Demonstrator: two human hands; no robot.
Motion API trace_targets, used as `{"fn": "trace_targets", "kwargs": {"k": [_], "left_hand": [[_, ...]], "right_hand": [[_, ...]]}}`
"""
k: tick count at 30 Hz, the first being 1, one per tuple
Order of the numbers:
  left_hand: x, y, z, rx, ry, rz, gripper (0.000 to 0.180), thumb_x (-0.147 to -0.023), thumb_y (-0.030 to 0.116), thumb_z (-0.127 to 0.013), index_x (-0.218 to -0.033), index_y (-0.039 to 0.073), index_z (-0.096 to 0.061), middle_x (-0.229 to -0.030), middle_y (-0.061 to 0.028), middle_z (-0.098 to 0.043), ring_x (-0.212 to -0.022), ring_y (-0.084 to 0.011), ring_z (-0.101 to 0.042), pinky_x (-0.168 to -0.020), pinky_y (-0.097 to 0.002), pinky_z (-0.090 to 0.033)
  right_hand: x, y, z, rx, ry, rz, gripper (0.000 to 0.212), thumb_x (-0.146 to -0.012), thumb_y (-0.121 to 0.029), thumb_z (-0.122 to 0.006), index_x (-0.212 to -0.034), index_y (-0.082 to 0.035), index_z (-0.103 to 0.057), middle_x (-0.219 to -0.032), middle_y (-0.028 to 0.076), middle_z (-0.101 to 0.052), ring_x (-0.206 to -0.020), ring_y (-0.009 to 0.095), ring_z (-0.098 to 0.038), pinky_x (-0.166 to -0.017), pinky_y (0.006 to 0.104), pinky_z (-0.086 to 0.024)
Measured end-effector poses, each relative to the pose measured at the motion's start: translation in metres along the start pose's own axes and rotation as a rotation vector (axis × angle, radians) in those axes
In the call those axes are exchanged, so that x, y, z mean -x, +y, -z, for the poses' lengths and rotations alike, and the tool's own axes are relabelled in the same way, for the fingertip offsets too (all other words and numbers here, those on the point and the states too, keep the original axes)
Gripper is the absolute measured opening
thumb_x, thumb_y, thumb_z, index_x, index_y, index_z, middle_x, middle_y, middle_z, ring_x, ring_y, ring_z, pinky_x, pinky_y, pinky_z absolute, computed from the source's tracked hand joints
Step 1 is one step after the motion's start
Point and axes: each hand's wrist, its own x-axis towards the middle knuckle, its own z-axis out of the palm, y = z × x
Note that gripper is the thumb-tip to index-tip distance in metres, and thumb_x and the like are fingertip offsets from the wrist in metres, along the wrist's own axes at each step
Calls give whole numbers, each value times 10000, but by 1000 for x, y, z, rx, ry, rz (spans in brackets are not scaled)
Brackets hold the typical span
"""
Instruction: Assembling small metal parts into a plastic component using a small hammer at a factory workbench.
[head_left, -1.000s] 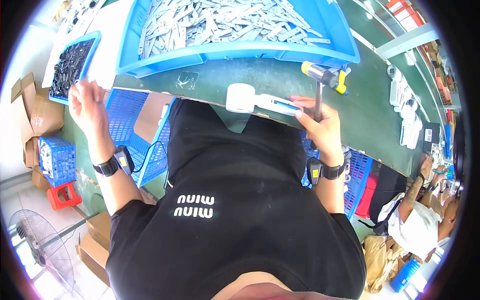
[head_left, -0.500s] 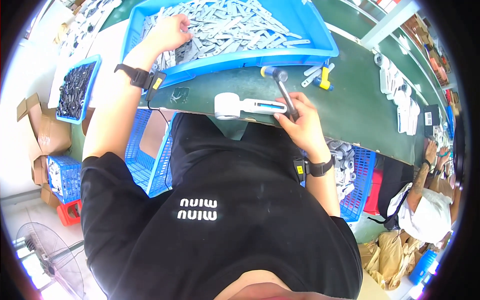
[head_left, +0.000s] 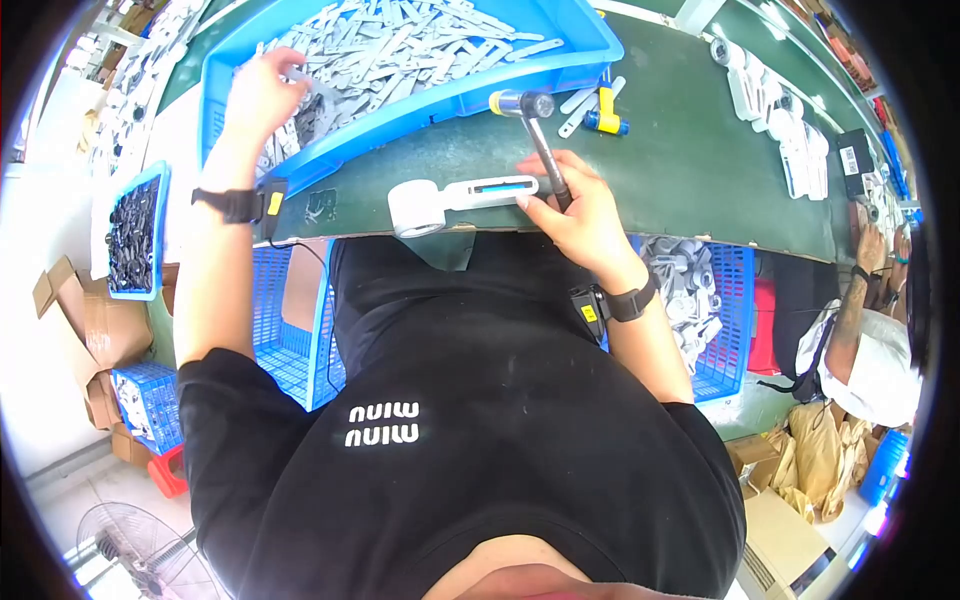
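Observation:
My left hand (head_left: pixel 262 95) is over the left side of a blue bin (head_left: pixel 420 122), above a heap of flat grey plastic strips (head_left: pixel 420 45). Its fingers are curled towards the thumb; what lies between them is too unclear to name. Near the table's front edge, my right hand (head_left: pixel 580 215) grips the dark handle of a small mallet (head_left: pixel 540 140), its head pointing away from me. The same hand's thumb and fingers hold the end of a white plastic part (head_left: pixel 418 207) with a round cup at its left end and a slotted arm showing a blue strip.
Beyond my right hand lie a yellow-and-blue tool (head_left: pixel 606 115) and loose grey strips (head_left: pixel 577 120). White parts (head_left: pixel 800 160) line the table's right side. A blue tray of black pieces (head_left: pixel 135 240) stands left. Crates flank my legs; a co-worker's arm (head_left: pixel 850 310) is far right.
The whole view has shifted, moving the bin and table leftward in the picture. My left hand stays over the strips with its fingers curled. My right hand keeps the mallet and white part.

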Motion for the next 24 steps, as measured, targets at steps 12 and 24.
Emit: {"fn": "trace_targets", "kwargs": {"k": [12, 24], "left_hand": [[115, 144, 26, 501, 536, -770, 387, -772, -133, -671, -1100, 68, -717, -948, -101, -728, -787, -249, -714, -737, -350, -581], [168, 210, -50, 528, 241, -418, 487, -793, -46, -813, -1252, 67, -696, -942, -111, -698, -842, -321, -720, -735, -422, -585]], "right_hand": [[17, 13, -13, -76, 208, 40, 212, -962, -83, -773, -1166, -30, -801, -781, -11, -641, -704, 60, -534, -648, 254, -432], [16, -27, -39, -420, 117, -42, 193, -1012, -99, -786, -1155, 31, -782, -939, 64, -793, -855, 94, -746, -765, 253, -593]]}}
